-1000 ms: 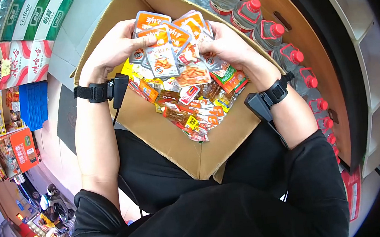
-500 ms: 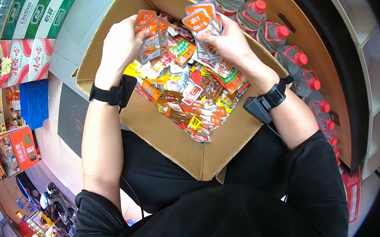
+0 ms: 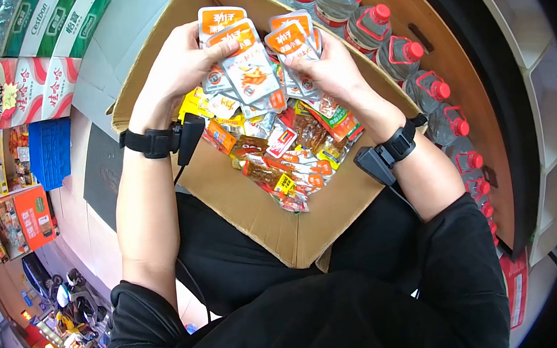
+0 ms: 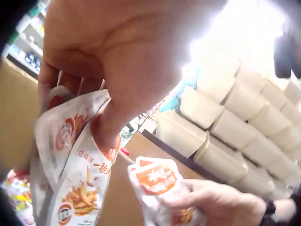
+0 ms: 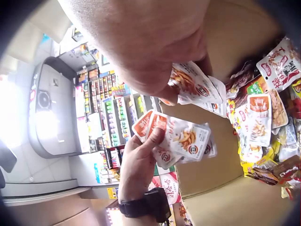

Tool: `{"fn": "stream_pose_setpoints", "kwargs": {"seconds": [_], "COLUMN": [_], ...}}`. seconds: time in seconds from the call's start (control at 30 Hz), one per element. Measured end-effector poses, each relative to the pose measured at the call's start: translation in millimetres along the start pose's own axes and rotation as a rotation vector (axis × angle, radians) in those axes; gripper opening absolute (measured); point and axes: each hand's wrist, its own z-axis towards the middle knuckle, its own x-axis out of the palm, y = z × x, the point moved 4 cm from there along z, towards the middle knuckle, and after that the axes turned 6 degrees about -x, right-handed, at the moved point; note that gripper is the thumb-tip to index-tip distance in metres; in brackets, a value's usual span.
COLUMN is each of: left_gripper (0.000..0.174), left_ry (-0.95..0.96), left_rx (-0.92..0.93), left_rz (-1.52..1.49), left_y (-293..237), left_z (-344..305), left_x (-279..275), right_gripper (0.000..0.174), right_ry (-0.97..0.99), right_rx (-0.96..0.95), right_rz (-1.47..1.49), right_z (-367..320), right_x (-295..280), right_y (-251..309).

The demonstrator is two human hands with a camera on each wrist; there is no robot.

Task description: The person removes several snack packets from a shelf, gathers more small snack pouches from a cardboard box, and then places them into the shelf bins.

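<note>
My left hand pinches a fanned bunch of flat orange-and-white snack packets, its thumb across the front one. A smaller bunch of the same snack packets is held in my right hand, the thumb pressing on its face. Both bunches are over an open cardboard box and close beside each other. Mixed small snack packets lie heaped in the box below. In the left wrist view, pictures of fried strips show on the held packets; the left fingers behind them are partly hidden.
The box stands at the person's lap, against the black trousers. Large water bottles with red caps line the right side, beside a brown wooden panel. Stacked drink cartons and a blue crate stand at the left.
The hands first parted, each with packets, uncovering the heap. Since then the left bunch has swung rightward and fanned out closer to the right one. The right hand has moved little.
</note>
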Motion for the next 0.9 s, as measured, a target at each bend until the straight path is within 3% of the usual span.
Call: {"fn": "stream_pose_setpoints", "kwargs": {"seconds": [0.07, 0.13, 0.2, 0.27, 0.33, 0.37, 0.47, 0.53, 0.6, 0.67, 0.73, 0.9], "left_gripper": [0.037, 0.039, 0.041, 0.043, 0.043, 0.044, 0.048, 0.047, 0.044, 0.041, 0.041, 0.04], "left_ry": [0.168, 0.175, 0.187, 0.151, 0.085, 0.061, 0.07, 0.115, 0.262, 0.256, 0.117, 0.024], "left_rx": [0.021, 0.036, -0.041, -0.02, -0.035, -0.03, -0.013, -0.067, 0.007, 0.002, 0.071, 0.052], "left_rz": [-0.301, -0.31, -0.149, -0.149, -0.244, -0.332, -0.459, -0.536, -0.692, -0.701, -0.651, -0.689], "left_y": [-4, -7, -8, -4, -9, -13, -15, -12, -9, -4, -4, -3], "left_z": [-4, -2, -3, -2, -4, -7, -8, -5, 1, 5, 7, 7], "left_x": [8, 9, 8, 15, 23, 28, 40, 40, 38, 37, 31, 23], "right_gripper": [0.041, 0.042, 0.041, 0.042, 0.046, 0.051, 0.054, 0.053, 0.053, 0.052, 0.05, 0.045], "right_ry": [0.045, 0.093, 0.118, 0.119, 0.162, 0.199, 0.188, 0.186, 0.161, 0.135, 0.037, -0.116], "right_rx": [0.056, 0.1, 0.292, 0.318, 0.362, 0.283, 0.141, 0.169, 0.157, 0.154, 0.09, 0.046], "right_rz": [0.233, 0.275, 0.431, 0.511, 0.842, 0.657, 0.465, 0.49, 0.553, 0.608, 0.644, 0.541], "right_z": [-3, -1, -5, -5, -7, -8, -11, -10, -8, -6, -6, 4], "right_x": [3, 3, 6, 10, 20, 23, 26, 23, 18, 15, 9, -4], "right_y": [1, 2, 2, 0, 8, 15, 12, 13, 13, 15, 23, 3]}}
